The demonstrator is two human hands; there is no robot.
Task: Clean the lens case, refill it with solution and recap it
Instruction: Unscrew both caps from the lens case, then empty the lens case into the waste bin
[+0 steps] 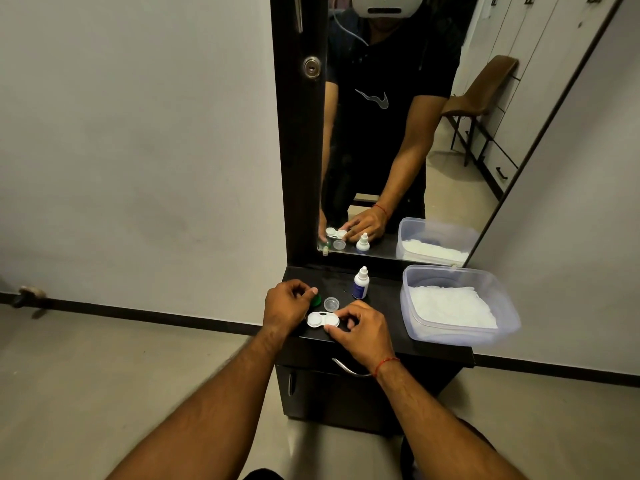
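1. Support: a black vanity cabinet (391,303) with an upright mirror (398,133) along its back edge carries all the items.

2. Task item: a white two-well plastic lens case (323,319) lies flat near the front edge of the cabinet top, left of centre. Both wells are without caps.

3. Left hand (289,303): it is at the left edge of the top, fingers curled. Thumb and forefinger pinch a round green screw cap (316,301), held just behind and left of the case. Whether the cap touches the top cannot be told.

4. Right hand (360,327): it is at the front edge, fingers curled. Thumb and forefinger grasp the right well of the case at its rim. A red thread (386,363) circles the wrist.

5. A round clear plastic cap (331,303) lies on the top just behind the case, between the two hands and apart from both.

6. A small white dropper bottle with a blue label (360,284) stands upright and capped toward the back edge, near the centre.

7. A clear rectangular plastic container (460,336) occupies the right end of the top, its front right corner overhanging the edge. It holds white tissue (450,306).

8. A curved metal handle (349,368) is fixed to the cabinet front below the top.
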